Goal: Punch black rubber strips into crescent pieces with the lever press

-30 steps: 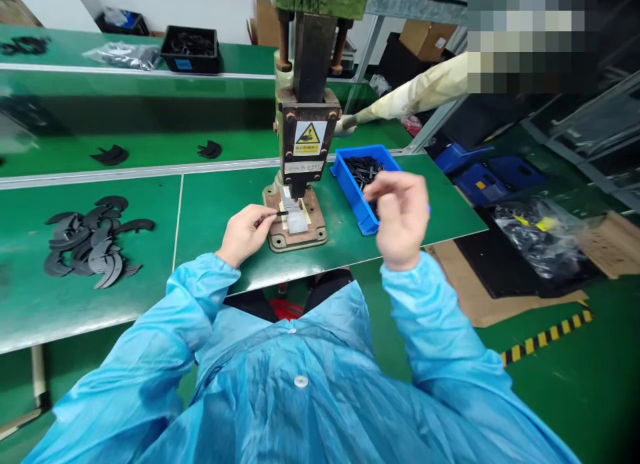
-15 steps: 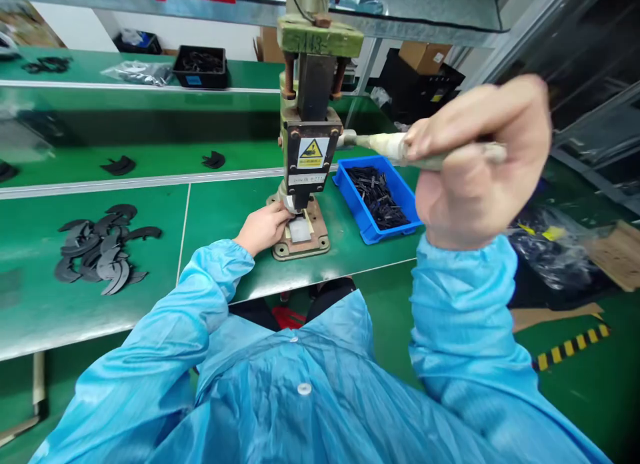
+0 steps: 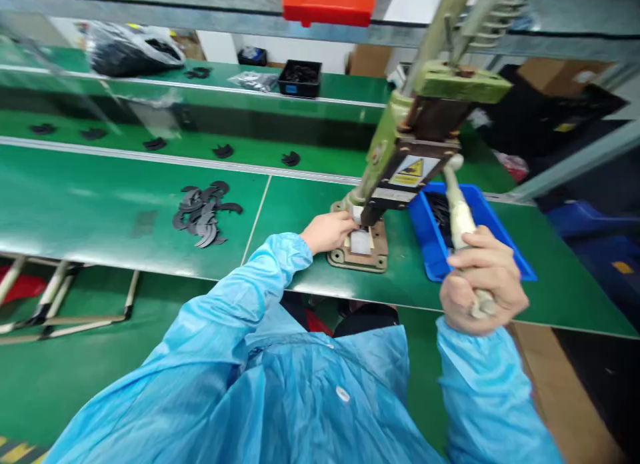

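A green hand press [image 3: 383,157] with a yellow warning label stands on the green workbench [image 3: 295,217]. My right hand [image 3: 483,281] is wrapped round the press's pale, taped lever [image 3: 461,217], which slants down beside the press. On the press's base plate [image 3: 379,247], under the ram, the fingertips of my left hand [image 3: 330,232] are pressed together at the left of a small pale block [image 3: 361,242]. Whatever those fingertips hold is hidden. Dark curved pieces [image 3: 203,214] lie in a loose pile on the bench to the left.
Right of the press, a blue bin [image 3: 505,234] holds dark parts, partly behind the lever. Dark pieces [image 3: 223,151] sit spaced along the green strip behind. Farther back are a black tray [image 3: 300,89] and a plastic bag [image 3: 125,51]. A red bin [image 3: 330,4] hangs overhead.
The lever has swung down, with my right hand lower and closer to the bench. My left hand stays at the press base. The view has turned toward the left.
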The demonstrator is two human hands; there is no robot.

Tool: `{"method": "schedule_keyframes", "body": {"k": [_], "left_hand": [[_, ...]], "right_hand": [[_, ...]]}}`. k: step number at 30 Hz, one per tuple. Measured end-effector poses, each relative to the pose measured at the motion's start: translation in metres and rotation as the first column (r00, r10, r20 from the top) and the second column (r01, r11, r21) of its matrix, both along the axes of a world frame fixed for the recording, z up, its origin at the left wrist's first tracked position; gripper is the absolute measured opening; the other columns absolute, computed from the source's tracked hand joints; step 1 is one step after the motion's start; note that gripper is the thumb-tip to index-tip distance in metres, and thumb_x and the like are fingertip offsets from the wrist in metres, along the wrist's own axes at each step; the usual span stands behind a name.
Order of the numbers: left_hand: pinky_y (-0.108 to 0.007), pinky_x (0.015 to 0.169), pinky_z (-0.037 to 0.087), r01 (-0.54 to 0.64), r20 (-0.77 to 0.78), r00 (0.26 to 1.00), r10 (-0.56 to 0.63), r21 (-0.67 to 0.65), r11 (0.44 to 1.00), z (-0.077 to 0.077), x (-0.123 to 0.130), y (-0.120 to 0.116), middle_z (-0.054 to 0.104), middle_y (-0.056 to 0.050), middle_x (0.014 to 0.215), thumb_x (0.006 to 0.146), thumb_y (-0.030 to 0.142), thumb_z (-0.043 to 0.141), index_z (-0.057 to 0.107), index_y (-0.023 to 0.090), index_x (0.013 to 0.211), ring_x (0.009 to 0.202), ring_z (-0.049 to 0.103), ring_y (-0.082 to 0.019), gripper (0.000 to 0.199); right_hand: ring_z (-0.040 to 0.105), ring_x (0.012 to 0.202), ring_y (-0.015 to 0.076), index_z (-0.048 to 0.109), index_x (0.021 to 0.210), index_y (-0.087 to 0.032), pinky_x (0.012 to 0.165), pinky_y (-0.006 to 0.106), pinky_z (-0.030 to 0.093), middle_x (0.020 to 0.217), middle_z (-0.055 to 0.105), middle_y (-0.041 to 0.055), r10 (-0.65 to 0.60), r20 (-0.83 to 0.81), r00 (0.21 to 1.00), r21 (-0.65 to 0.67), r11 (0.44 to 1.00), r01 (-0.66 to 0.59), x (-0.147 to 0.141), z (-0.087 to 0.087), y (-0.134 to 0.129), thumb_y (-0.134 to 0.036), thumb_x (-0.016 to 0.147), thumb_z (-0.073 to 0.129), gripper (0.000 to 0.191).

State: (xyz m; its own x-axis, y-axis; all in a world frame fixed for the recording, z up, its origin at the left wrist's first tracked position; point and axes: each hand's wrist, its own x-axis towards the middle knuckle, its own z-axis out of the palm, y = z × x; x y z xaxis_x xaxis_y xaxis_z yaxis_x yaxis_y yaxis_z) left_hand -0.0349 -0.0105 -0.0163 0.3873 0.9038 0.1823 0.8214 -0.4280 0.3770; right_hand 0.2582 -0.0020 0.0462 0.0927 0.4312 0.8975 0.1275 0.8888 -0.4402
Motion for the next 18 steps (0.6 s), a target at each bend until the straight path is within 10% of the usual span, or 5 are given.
{"method": "schedule_keyframes", "body": {"k": [6, 12, 18], "left_hand": [[-0.04, 0.114, 0.056, -0.074, -0.012, 0.997, 0.075, 0.018, 0.997, 0.004, -0.04, -0.013, 0.074, -0.013, 0.14, 0.113, 0.028, 0.051, 0.076, 0.019, 0.136, 0.131, 0.069, -0.026, 0.036], [-0.052, 0.118, 0.049, -0.503, -0.291, 0.829, 0.477, -0.014, 0.864, 0.012, -0.203, -0.05, 0.075, -0.019, 0.14, 0.101, 0.025, 0.058, 0.076, 0.015, 0.137, 0.132, 0.066, -0.035, 0.041], [-0.048, 0.114, 0.051, -0.641, -0.551, 0.697, 0.459, -0.191, 0.744, 0.019, -0.31, -0.072, 0.074, -0.014, 0.144, 0.087, 0.027, 0.067, 0.077, 0.023, 0.14, 0.134, 0.064, -0.036, 0.054]], "right_hand": [[0.068, 0.063, 0.0287, 0.048, 0.042, -0.027, 0.096, 0.069, 0.06, 0.045, 0.055, 0.003, -0.027, -0.178, 0.984, -0.015, 1.0, 0.024, -0.014, -0.005, 0.009, -0.064, 0.062, 0.081, 0.054], [0.066, 0.061, 0.0251, 0.046, 0.044, -0.026, 0.095, 0.067, 0.061, 0.045, 0.054, 0.003, -0.038, -0.205, 0.978, -0.008, 0.999, 0.037, -0.018, -0.004, 0.005, -0.058, 0.065, 0.08, 0.051], [0.063, 0.058, 0.0226, 0.039, 0.041, -0.024, 0.091, 0.063, 0.061, 0.042, 0.05, 0.0004, -0.043, -0.336, 0.941, 0.017, 0.999, 0.051, -0.029, -0.006, 0.01, -0.057, 0.063, 0.082, 0.059]]}}
